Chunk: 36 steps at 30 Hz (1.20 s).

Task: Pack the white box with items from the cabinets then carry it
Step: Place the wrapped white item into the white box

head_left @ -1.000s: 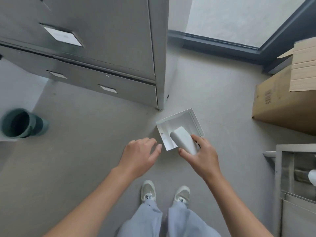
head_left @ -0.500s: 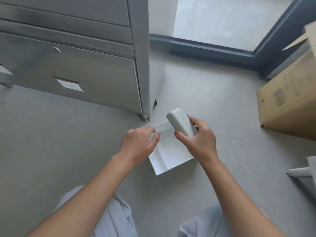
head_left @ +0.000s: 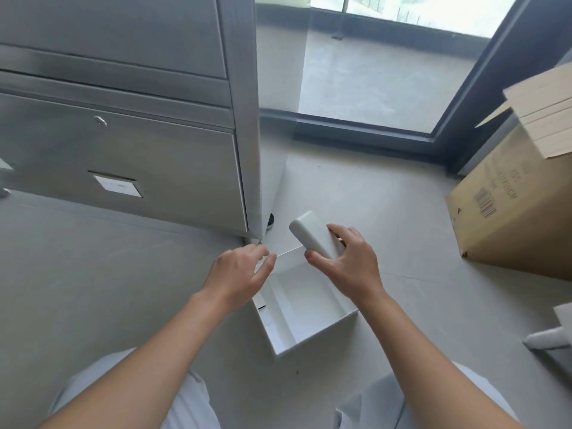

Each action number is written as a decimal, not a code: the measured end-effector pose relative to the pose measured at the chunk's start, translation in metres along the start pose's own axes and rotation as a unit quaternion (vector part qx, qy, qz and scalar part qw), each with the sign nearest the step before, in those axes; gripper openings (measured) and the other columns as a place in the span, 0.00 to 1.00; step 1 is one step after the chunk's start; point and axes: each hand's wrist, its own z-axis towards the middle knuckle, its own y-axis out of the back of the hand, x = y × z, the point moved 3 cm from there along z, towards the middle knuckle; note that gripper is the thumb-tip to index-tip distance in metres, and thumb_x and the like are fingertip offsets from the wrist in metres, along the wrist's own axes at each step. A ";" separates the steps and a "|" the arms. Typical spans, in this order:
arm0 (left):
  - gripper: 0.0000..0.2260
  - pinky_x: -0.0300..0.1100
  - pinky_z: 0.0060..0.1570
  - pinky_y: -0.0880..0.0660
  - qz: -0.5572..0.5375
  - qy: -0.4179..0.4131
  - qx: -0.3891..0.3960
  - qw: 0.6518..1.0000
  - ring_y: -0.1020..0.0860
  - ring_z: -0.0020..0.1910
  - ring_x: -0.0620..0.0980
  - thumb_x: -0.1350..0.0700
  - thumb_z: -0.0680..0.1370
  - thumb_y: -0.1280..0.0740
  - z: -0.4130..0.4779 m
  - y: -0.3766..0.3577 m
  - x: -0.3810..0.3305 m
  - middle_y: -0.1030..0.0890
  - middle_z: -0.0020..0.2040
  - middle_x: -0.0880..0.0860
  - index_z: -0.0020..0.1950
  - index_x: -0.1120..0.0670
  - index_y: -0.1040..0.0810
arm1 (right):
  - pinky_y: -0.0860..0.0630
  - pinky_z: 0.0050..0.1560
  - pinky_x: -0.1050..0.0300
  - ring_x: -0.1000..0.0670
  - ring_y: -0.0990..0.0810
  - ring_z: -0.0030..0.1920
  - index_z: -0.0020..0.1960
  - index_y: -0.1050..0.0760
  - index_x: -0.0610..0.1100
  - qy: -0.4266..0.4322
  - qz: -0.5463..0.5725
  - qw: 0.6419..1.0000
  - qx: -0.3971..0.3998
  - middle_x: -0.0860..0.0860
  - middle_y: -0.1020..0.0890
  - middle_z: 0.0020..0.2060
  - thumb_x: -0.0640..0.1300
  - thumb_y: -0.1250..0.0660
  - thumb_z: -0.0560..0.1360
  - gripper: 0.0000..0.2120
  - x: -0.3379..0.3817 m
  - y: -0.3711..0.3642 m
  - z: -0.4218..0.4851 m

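An open white box (head_left: 312, 332) sits on the grey floor just in front of me, its inside empty. My right hand (head_left: 346, 267) grips a white rounded rectangular item (head_left: 312, 236) above the box's far right corner. My left hand (head_left: 241, 274) is at the box's far left corner, fingers curled around the rim there. The steel cabinet (head_left: 123, 156) with closed drawers stands at the left, its corner foot just beyond the box.
A large cardboard carton (head_left: 520, 205) with open flaps stands at the right. A dark-framed glass door (head_left: 371, 88) fills the back. A grey metal piece (head_left: 551, 339) juts in at the right edge. My knees in light trousers are below.
I have lowered toward the floor, so the box looks nearer and larger. My left hand reached the box's rim. The white item rose from inside the box to above its far edge.
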 end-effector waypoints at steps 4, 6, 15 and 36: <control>0.16 0.43 0.42 0.35 0.007 -0.015 -0.010 1.000 0.22 0.46 0.52 0.43 0.82 0.46 0.008 -0.005 0.004 0.20 0.46 0.46 0.51 0.49 0.22 | 0.27 0.50 0.59 0.54 0.23 0.50 0.67 0.24 0.49 0.019 -0.010 1.000 0.004 0.56 0.22 0.52 0.61 0.24 0.66 0.33 -0.008 -0.012 0.008; 0.16 0.44 0.44 0.31 0.004 -0.020 -0.008 1.000 0.22 0.47 0.52 0.43 0.82 0.46 0.012 -0.007 0.005 0.20 0.48 0.46 0.52 0.49 0.22 | 0.28 0.49 0.59 0.54 0.23 0.50 0.68 0.24 0.49 0.021 -0.018 1.000 0.009 0.55 0.23 0.53 0.61 0.24 0.66 0.33 -0.017 -0.018 0.012; 0.19 0.48 0.51 0.26 0.016 -0.026 0.070 0.997 0.21 0.50 0.52 0.40 0.82 0.48 0.029 -0.035 0.028 0.19 0.50 0.47 0.56 0.49 0.23 | 0.29 0.47 0.55 0.51 0.23 0.50 0.66 0.24 0.48 -0.011 -0.065 0.994 0.088 0.53 0.23 0.53 0.62 0.27 0.66 0.32 -0.077 -0.074 0.037; 0.19 0.46 0.49 0.26 0.052 -0.036 0.135 0.989 0.22 0.49 0.49 0.37 0.80 0.50 0.021 -0.070 0.062 0.21 0.51 0.44 0.54 0.45 0.26 | 0.40 0.77 0.48 0.43 0.30 0.73 0.74 0.30 0.45 0.273 -0.288 0.878 0.268 0.48 0.25 0.70 0.46 0.26 0.69 0.35 -0.180 -0.207 0.078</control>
